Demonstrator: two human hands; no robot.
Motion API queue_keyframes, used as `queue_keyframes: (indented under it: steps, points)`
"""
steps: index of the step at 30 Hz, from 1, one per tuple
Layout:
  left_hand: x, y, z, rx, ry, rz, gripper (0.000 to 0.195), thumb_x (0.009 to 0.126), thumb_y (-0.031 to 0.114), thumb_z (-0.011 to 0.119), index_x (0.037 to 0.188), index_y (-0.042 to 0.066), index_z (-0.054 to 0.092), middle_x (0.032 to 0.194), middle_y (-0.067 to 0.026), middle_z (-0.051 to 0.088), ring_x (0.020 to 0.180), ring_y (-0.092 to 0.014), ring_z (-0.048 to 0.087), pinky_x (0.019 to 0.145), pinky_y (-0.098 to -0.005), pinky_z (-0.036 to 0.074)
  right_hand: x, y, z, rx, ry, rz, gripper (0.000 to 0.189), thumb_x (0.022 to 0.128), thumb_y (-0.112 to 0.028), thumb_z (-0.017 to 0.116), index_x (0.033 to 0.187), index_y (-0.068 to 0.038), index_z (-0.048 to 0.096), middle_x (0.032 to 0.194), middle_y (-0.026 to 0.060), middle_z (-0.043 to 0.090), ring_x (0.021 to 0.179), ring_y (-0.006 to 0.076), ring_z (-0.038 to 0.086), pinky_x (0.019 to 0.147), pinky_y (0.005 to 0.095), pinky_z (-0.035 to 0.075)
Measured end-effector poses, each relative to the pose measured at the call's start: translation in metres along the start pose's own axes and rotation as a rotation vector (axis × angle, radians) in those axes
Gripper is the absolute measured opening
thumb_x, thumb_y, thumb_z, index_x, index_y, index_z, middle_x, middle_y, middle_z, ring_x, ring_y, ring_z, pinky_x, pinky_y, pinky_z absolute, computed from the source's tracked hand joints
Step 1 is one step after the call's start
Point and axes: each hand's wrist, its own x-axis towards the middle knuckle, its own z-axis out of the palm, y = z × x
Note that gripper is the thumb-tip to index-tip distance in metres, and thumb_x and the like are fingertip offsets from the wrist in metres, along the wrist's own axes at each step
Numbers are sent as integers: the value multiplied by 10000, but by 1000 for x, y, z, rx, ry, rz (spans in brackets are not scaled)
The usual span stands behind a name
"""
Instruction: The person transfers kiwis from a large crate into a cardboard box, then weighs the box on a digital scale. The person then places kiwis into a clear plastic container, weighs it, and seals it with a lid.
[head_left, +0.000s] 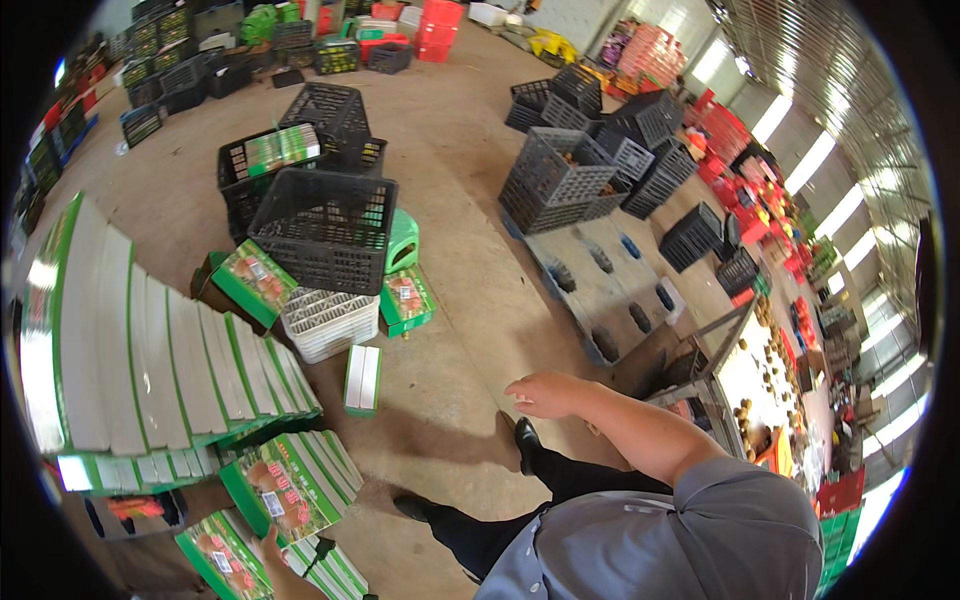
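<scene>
My left hand (273, 553) is low in the view, against the lower edge of a green-and-white printed carton (281, 491) that lies on a stack; its fingers are partly hidden, so its hold is unclear. Another printed carton (225, 559) is just below and left of it. My right hand (546, 394) hangs over the concrete floor in front of my body, fingers apart and slightly bent, holding nothing. A long row of green-and-white cartons (157, 345) fills the left side. A small white carton with green edges (363, 379) stands on the floor between the hands and the crates.
Ahead are a black plastic crate (326, 229), white stacked trays (330, 322), a green plastic stool (403, 240) and a printed carton (406, 300). To the right lie a grey pallet (600, 277) with grey crates (559, 180) and a lit table (757, 367) bearing round brown produce.
</scene>
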Motion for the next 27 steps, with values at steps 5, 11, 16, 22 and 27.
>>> queue_keyframes:
  steps: [5, 11, 16, 22, 27]
  points:
    - [-52, 11, -10, 39, -217, 53, 653, 781, 275, 770, 1284, -53, 514, 1230, -204, 562, 1101, -300, 538, 845, -413, 505, -9, 16, -17, 52, 7, 77, 371, 933, -282, 549, 1236, -71, 582, 1144, 182, 645, 1073, 365, 611, 897, 459, 492]
    - [-157, 31, 3, 117, -293, 114, 575, 800, 272, 756, 1222, -45, 529, 1159, -187, 568, 1039, -290, 540, 810, -406, 501, -2, 71, -33, 115, 96, -12, 329, 924, -285, 550, 1175, -79, 604, 1093, 176, 657, 1015, 371, 627, 863, 462, 501]
    - [-236, 48, 19, 151, -244, 175, 512, 815, 269, 745, 1171, -39, 542, 1099, -173, 573, 987, -282, 542, 782, -401, 498, 10, 145, -49, 173, 200, -153, 298, 912, -279, 555, 1142, -101, 622, 1029, 163, 673, 981, 379, 632, 849, 466, 504]
    - [-263, 77, 50, 229, -240, 241, 441, 834, 265, 731, 1109, -32, 558, 1028, -156, 579, 925, -272, 544, 747, -394, 493, -51, 245, -25, 257, 274, 144, 312, 907, -288, 557, 1169, -135, 634, 1082, 145, 685, 1027, 345, 643, 874, 446, 509]
    - [-239, 77, 92, 286, -321, 309, 386, 849, 262, 719, 1057, -26, 571, 968, -142, 584, 873, -263, 545, 719, -388, 490, -159, 306, 80, 512, 185, 727, 329, 915, -316, 528, 1157, -121, 637, 1035, 157, 689, 994, 317, 664, 818, 416, 529]
